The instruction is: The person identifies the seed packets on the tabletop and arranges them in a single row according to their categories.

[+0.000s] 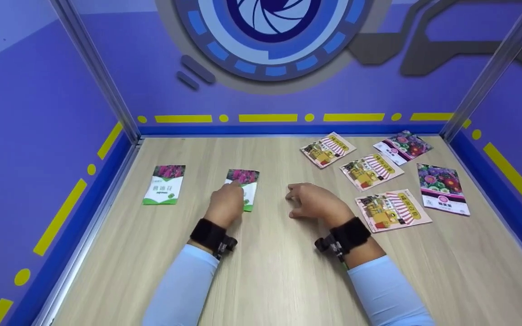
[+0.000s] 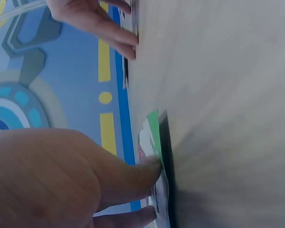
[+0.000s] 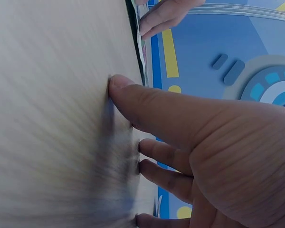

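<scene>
On the wooden table [image 1: 270, 280], the left hand [image 1: 227, 203] presses its fingers onto a green-edged seed packet [image 1: 245, 188] lying flat at centre-left. From the left wrist view, the thumb [image 2: 142, 173] touches that packet's edge, hidden from overhead. Just beside, the right hand [image 1: 313, 201] rests loosely spread on bare wood, holding nothing.

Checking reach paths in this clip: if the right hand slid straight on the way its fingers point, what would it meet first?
Probably the green-edged seed packet under the left hand; the right hand points leftward across bare table, though depth is uncertain.
</scene>
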{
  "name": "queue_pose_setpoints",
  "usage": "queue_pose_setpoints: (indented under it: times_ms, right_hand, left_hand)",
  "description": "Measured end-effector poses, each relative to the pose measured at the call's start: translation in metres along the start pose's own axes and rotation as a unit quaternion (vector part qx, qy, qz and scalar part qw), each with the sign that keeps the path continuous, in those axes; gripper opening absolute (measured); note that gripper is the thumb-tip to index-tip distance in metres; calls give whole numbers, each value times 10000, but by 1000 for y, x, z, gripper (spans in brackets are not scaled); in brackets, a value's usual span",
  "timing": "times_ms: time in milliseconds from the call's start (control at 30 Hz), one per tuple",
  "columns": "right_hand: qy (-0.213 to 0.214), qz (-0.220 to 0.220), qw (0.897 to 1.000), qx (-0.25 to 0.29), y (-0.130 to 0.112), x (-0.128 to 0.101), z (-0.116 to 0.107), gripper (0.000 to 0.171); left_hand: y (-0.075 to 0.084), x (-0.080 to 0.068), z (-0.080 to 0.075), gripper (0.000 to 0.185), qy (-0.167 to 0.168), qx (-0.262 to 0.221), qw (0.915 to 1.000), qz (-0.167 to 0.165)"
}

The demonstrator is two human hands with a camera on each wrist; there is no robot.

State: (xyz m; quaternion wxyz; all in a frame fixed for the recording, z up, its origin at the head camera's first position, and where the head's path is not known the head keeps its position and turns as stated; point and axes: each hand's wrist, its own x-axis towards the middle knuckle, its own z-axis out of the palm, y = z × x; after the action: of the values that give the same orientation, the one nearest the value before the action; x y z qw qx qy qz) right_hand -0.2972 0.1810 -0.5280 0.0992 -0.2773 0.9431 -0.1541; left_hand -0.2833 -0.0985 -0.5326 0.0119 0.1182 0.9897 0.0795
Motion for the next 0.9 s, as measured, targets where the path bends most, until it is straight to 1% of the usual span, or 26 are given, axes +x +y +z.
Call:
queue_pose_setpoints:
  times_ms: [33,100,133,233,367,467,567,733,900]
  right_hand:
    - [3,-15,10000,-2,0,0,0,51]
    - [-18,-13,10000,11,0,0,0,52]
    - [-29,0,10000,18,0,0,0,52]
    - [-51,1,10000,49,0,0,-1,52]
    - [-63,40,9999,106,-1,0,-1,52]
    - [-66,116,9998,136,-1,1,0,52]
    - [-58,136,9997,176,-1,1,1,52]
    - [-38,95,9998,162,-1,0,1,52]
    - [-11,90,9998,172,0,-1,0,52]
  left_hand:
    - [-4,0,-1,13,23,-35,10000,-51]
    - [-12,-1,-4,21,79,-125,9998,-166]
    - [-16,-1,-5,26,75,-169,9996,-213]
    - [-27,-2,-8,32,20,-282,9988,-397]
    - [-40,-2,-12,38,-78,-221,9978,-615]
    - [-47,-2,-13,48,-134,-150,9973,-706]
    - [-55,-2,-14,44,-133,-152,9967,-786]
    - [-68,-1,-14,25,-24,-172,9950,-986]
    - [-76,-2,-17,21,-33,-222,9944,-1033]
